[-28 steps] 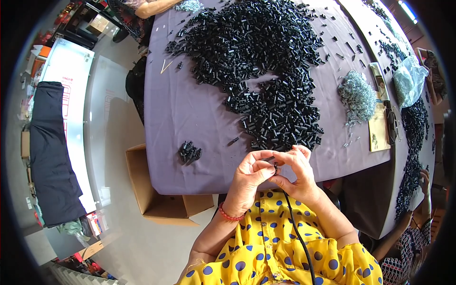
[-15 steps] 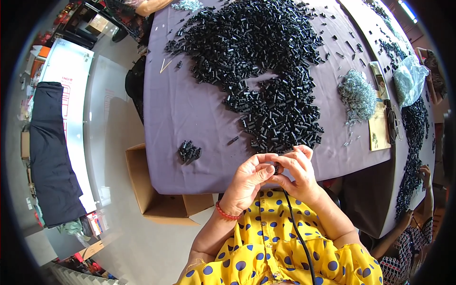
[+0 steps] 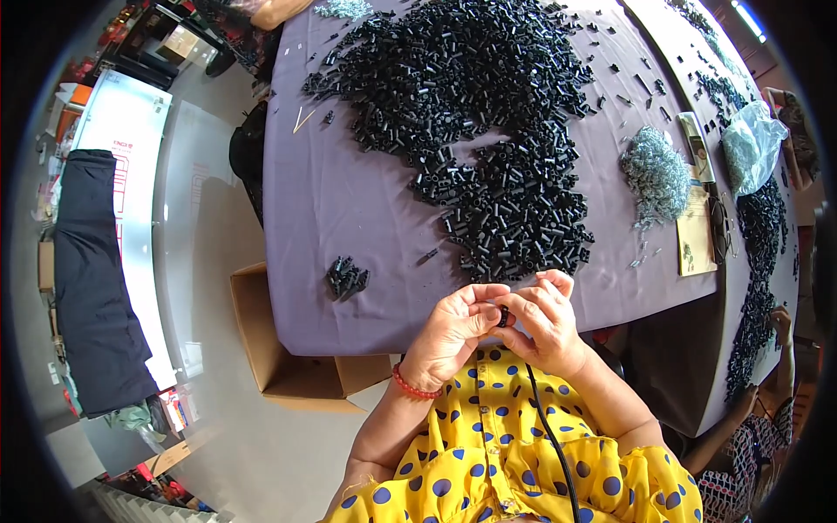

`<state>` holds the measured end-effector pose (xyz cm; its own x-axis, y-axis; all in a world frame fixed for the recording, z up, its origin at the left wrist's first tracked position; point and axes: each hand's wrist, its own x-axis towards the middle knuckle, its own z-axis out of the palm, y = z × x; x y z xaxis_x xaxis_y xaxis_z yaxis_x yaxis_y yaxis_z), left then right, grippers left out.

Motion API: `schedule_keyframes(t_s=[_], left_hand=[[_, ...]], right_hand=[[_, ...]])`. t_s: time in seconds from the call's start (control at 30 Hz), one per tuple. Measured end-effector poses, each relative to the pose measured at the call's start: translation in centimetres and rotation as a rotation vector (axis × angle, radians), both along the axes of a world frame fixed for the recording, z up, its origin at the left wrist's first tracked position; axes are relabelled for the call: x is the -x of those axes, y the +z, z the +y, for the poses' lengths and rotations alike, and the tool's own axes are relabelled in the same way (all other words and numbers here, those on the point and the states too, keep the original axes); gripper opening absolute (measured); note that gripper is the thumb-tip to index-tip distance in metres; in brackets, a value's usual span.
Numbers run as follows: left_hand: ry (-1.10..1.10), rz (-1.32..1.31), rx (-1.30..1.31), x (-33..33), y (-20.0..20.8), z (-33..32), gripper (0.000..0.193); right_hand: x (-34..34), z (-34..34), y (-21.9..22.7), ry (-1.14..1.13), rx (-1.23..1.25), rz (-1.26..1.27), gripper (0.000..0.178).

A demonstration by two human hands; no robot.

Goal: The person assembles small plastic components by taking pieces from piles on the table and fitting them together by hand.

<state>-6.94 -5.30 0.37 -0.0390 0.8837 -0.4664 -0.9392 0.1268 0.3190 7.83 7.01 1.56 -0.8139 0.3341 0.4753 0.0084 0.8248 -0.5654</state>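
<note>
At the near edge of the table my two hands meet over a small black cylindrical piece (image 3: 503,316). My left hand (image 3: 458,327), with a red bead bracelet at the wrist, pinches it between thumb and fingers. From the other side my right hand (image 3: 545,322) grips the same piece, its fingers curled and partly covering it. Just beyond my fingers begins a large heap of short black tubular pieces (image 3: 514,205). A small separate cluster of black pieces (image 3: 347,278) lies to the left of my hands.
Purple cloth covers the table (image 3: 340,192). On the right are a pile of small clear-grey parts (image 3: 654,179), a yellow pad (image 3: 696,235), eyeglasses (image 3: 722,228) and a plastic bag (image 3: 751,148). An open cardboard box (image 3: 301,375) stands below the left corner. Another person's hand (image 3: 781,324) works at the right-hand table.
My fingers have shifted slightly around the small black piece, and both hands have moved a little. The heaps on the table look the same.
</note>
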Motion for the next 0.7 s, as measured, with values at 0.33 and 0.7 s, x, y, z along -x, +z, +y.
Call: schedule_keyframes(t_s=[0.33,0.7], left_hand=[[0.034,0.016,-0.038,-0.09,-0.24,-0.01,0.033],[0.033,0.035,-0.013,-0.07,-0.77,-0.11,0.034]], right_hand=[[0.04,-0.02,-0.32,-0.013,-0.024,-0.024,0.047],[0.08,0.13,0.09,-0.043,-0.012,-0.098,0.050]])
